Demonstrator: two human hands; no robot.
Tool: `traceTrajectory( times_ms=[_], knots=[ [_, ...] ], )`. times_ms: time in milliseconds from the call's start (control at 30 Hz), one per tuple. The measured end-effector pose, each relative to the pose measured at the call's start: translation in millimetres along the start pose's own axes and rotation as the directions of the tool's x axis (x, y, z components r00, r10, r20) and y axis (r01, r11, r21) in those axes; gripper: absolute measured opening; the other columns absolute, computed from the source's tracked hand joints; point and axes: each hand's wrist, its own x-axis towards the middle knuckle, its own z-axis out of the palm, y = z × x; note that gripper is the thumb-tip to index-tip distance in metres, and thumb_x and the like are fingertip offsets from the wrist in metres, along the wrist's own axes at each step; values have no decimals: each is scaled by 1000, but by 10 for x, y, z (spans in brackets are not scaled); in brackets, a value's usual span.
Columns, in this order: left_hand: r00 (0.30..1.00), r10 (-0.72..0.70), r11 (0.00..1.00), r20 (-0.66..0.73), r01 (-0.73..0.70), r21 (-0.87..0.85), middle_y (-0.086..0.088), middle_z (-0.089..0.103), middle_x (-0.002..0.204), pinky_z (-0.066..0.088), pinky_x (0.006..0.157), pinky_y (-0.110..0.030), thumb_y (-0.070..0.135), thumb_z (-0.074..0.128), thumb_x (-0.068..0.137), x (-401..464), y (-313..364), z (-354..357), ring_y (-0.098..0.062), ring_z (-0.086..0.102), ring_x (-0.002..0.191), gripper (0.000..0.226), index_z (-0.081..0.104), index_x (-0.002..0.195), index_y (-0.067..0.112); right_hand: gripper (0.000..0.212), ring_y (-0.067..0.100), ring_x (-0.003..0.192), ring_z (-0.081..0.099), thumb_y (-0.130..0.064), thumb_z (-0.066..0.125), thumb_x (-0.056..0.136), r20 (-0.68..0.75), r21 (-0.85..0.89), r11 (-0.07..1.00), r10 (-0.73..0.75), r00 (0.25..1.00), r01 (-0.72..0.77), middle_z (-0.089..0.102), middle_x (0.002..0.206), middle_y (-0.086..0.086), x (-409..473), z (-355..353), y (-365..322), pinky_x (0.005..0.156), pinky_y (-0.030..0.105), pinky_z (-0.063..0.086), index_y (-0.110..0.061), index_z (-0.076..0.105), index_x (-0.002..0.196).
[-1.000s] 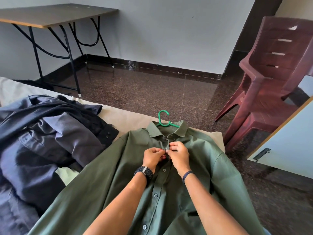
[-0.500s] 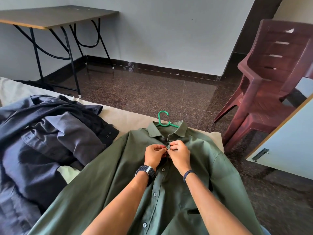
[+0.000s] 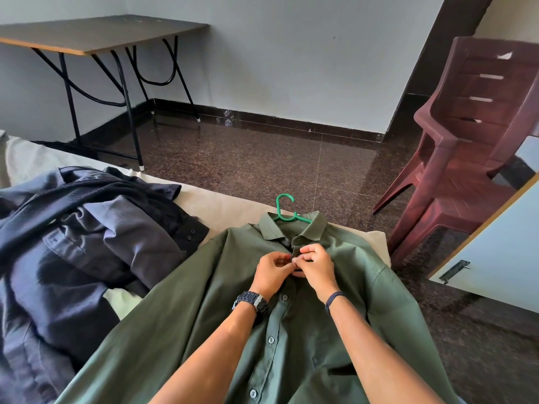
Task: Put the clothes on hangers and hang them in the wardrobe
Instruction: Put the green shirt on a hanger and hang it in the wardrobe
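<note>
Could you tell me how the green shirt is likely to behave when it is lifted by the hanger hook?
The green shirt looks thin and floppy, so it should drape and swing. The green hanger inside the collar probably keeps the shoulders spread. Likely light.

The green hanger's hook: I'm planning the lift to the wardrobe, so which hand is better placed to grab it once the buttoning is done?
Probably the right hand. Both hands pinch the green shirt placket just below the collar, but the right sits slightly nearer the hanger hook; the left hand lies lower and farther away.
</note>
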Motion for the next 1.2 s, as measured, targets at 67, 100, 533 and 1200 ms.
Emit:
traceTrajectory(
  times_ms=[67,100,533,1200],
  knots=[
    [1000,-3,1000,-20,3,10,-9,72,88,54,79,-30,12,76,79,16,-14,-3,-18,67,83,17,69,94,8,21,16,70,64,7,65,83,16,27,999,30,999,-30,62,76,11,20,-14,0,56,23,57,-3,55,99],
    [999,-7,999,-51,9,35,-9,72,86,54,78,-31,12,77,78,29,-21,0,-18,67,80,17,70,93,7,22,16,70,65,6,66,82,20,41,998,43,999,-44,63,77,12,26,-16,6,57,23,56,-2,55,100],
    [897,-441,731,-18,347,-587,-8,61,68,48,54,-20,-9,56,85,-13,113,78,-18,56,66,15,66,79,2,25,18,75,61,8,60,84,17,44,996,72,997,-73,60,78,8,52,45,-1,63,26,52,-15,51,88],
    [970,-76,914,-232,161,371,-12,71,101,45,74,-28,23,59,90,571,267,114,-29,63,99,18,72,98,12,37,31,97,65,-38,69,84,-293,-291,932,127,948,-215,72,94,17,453,247,-216,74,27,45,-2,73,89]
  ],
)
